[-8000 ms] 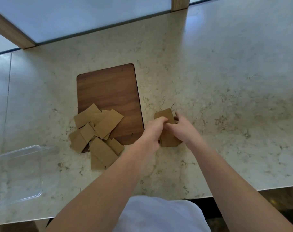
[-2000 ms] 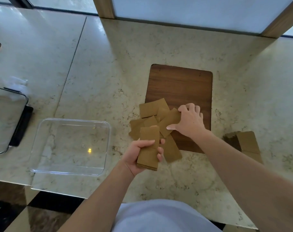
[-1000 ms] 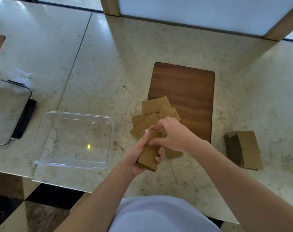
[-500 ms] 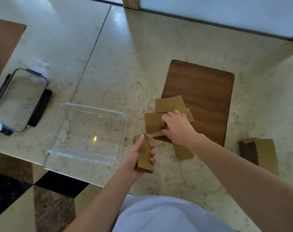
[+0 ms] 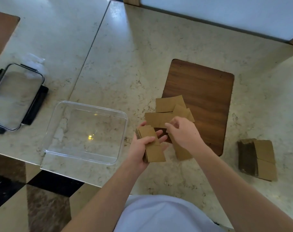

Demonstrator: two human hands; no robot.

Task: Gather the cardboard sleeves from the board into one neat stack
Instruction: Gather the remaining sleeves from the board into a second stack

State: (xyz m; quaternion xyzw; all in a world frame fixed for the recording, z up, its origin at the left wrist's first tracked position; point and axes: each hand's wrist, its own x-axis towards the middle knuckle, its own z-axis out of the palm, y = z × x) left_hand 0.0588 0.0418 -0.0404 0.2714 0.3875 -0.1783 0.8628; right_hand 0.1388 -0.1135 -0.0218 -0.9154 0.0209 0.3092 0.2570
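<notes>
A dark wooden board (image 5: pixel 209 91) lies on the marble counter. A few loose brown cardboard sleeves (image 5: pixel 169 104) overlap at its near left corner, and one more sleeve (image 5: pixel 182 152) lies half under my right wrist. My left hand (image 5: pixel 139 148) grips a small stack of sleeves (image 5: pixel 153 148) just left of the board's near corner. My right hand (image 5: pixel 184 133) hovers over the loose pile with its fingers curled at the edge of one sleeve (image 5: pixel 157 119); whether it grips that sleeve is unclear. A stack of sleeves (image 5: pixel 259 158) rests on the counter right of the board.
A clear plastic container (image 5: pixel 85 131) stands left of my hands near the counter's front edge. Its lid (image 5: pixel 16 96) with black clips lies further left. A brown board corner (image 5: pixel 1 30) shows at the far left. Tiled floor shows below the counter edge.
My right hand has lifted off the loose pile and drawn back toward the stack in my left hand. My left hand has turned its stack flatter. The view has shifted slightly left.
</notes>
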